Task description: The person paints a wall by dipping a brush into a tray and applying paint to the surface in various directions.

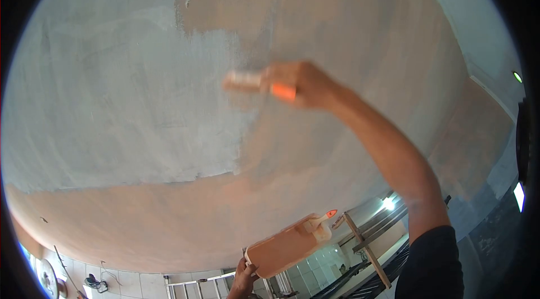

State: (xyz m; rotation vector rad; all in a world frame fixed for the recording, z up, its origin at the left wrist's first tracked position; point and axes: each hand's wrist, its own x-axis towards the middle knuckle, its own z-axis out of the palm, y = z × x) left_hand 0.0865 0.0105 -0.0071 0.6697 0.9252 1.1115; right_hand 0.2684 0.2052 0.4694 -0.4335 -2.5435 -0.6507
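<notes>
My right hand (306, 82) is wrapped round a paintbrush (243, 81) with an orange handle, slightly blurred. Its bristles point left and lie against or close to the large wall surface (140, 102), near the border between a grey-white area and a peach-brown one. At the bottom, my left hand (243, 279) grips the near end of a long paint tray (323, 234) with rounded corners, filled with peach-coloured paint. A second brush (331, 214) with an orange-red handle tip rests across the tray's far end.
Below are a metal ladder (194, 286), a wooden frame (368, 251) and a small black fan (95, 283) on the tiled floor (132, 283). A bright lamp (388, 203) shines at lower right. A pale band (450, 12) borders the painted surface on the right.
</notes>
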